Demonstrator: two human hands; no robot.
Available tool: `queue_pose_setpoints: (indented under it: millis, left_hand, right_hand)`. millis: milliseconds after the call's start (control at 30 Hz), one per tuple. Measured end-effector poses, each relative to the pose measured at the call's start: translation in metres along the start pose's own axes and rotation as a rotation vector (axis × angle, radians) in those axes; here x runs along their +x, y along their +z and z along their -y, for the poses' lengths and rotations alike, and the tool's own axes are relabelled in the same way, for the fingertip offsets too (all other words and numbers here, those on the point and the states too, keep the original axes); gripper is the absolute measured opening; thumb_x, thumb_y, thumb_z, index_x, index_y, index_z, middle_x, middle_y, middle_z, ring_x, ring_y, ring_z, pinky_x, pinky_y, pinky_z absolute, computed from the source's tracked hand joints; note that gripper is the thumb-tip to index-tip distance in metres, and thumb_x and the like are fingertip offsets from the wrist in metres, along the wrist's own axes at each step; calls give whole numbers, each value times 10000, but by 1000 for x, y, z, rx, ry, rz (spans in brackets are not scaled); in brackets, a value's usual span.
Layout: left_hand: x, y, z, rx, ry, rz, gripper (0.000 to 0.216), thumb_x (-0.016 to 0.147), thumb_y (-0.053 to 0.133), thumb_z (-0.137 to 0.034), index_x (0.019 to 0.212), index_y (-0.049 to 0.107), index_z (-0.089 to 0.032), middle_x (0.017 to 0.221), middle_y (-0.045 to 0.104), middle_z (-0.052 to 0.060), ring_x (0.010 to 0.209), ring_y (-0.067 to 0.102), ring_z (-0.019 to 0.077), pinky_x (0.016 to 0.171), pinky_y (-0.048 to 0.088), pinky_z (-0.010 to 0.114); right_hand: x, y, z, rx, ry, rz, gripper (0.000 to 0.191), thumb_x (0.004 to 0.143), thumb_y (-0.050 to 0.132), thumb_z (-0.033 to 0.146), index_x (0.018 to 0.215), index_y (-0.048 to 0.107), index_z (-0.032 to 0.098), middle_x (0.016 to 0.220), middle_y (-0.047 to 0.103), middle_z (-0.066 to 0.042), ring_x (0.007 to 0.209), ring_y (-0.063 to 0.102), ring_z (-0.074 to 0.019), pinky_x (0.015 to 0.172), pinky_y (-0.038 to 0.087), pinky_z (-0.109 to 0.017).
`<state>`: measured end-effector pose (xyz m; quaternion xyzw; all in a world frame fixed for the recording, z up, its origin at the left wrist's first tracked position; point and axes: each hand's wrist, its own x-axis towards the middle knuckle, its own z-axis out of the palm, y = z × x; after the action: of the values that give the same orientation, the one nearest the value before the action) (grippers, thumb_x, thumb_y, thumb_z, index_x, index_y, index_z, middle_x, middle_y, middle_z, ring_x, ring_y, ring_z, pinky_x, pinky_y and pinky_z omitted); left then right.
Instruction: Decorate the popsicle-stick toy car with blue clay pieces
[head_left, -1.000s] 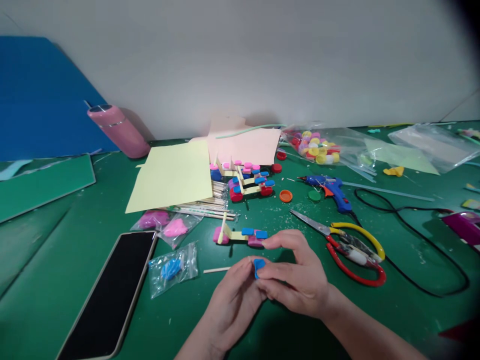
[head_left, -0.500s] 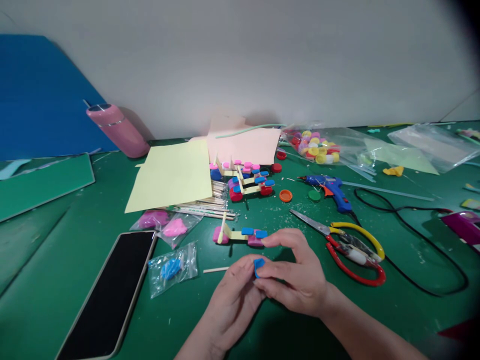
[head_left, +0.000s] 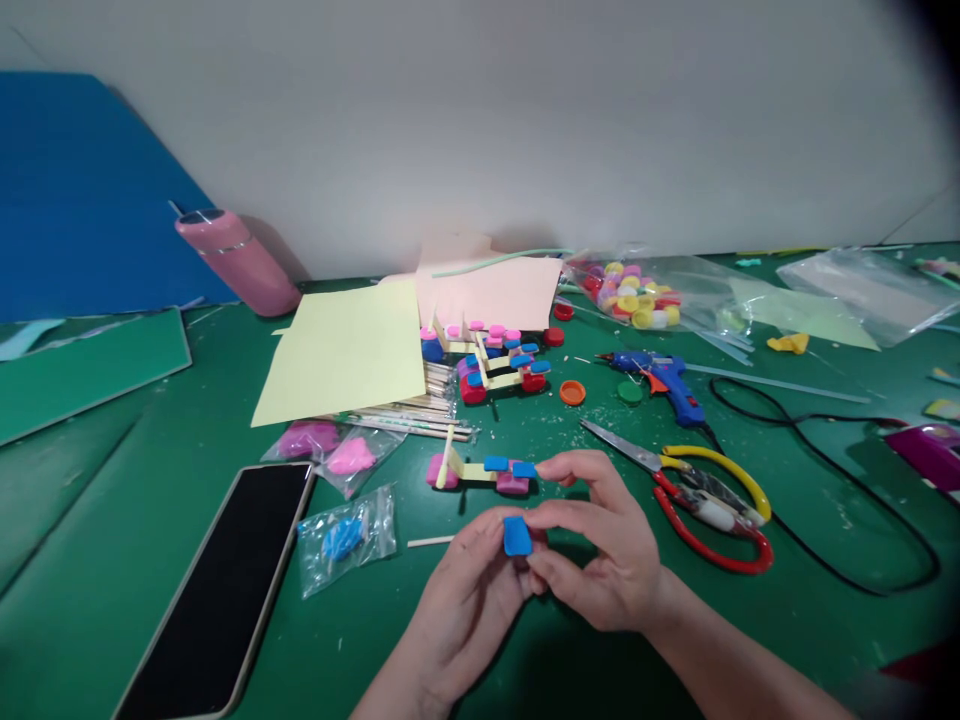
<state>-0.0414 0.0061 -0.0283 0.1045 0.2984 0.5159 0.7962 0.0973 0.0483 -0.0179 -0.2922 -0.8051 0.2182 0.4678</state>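
A small flattened piece of blue clay [head_left: 517,537] is held up between my two hands. The fingers of my left hand [head_left: 480,585] are closed on its left side. My right hand [head_left: 600,550] has thumb and a finger at its right edge, with the index finger stretched out above. Just beyond the hands stands a small toy vehicle [head_left: 476,472] with pink cap wheels, a pale stick frame and blue pads; my right index fingertip is close to its right pad, and whether they touch I cannot tell. A thin stick [head_left: 430,542] lies left of my left hand.
A phone [head_left: 217,590], a bag of blue clay [head_left: 345,540] and yellow paper [head_left: 345,350] lie left. Scissors [head_left: 705,490] and a corded glue gun [head_left: 660,380] lie right. More toy vehicles [head_left: 502,375], a bag of caps [head_left: 630,290] and a pink bottle [head_left: 238,262] stand behind.
The blue clay piece has turned so its flat face now shows. My right finger and thumb have spread farther apart around it and shifted slightly right.
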Motion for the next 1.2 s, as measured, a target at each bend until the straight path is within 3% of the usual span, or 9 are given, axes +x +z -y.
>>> queue_pose_setpoints:
  millis: [300,633,833,1033,1200]
  left_hand:
    - [0,-2,1,-2,-8,-1,204,775,531,-258,776,669,-108,707,613,55,693,529,133,628,406,235]
    - [0,-3,3,-37,-9,-15,208,773,538,-281,759,678,-128,731,632,43,694,536,122,664,412,241]
    - [-2,-3,-2,144,66,-93,153,736,574,-242,791,673,-139,703,623,27,646,515,115,653,411,241]
    - [-2,-2,-3,303,69,-152,99,686,626,-206,753,663,-143,676,616,16,662,515,110,649,389,218]
    - [0,-2,-3,328,67,-158,80,671,637,-202,721,666,-146,689,619,15,678,515,109,660,383,217]
  right_hand:
    - [-2,0,-4,13,59,125,428,629,605,236,1048,558,164,1132,421,-98,1034,439,-250,836,399,-385]
    - [-2,3,-4,-7,66,121,332,605,611,147,934,609,194,1108,440,-69,1018,447,-228,834,393,-357]
    - [-3,2,-6,-33,89,139,299,637,621,164,929,616,225,1134,433,-58,1034,436,-224,851,380,-353]
    - [-1,2,-6,-46,88,241,360,659,594,145,1002,617,252,1134,428,-52,1045,429,-207,866,371,-338]
    - [0,1,-6,-30,87,269,365,656,589,136,1003,620,247,1133,423,-49,1045,426,-198,875,367,-322]
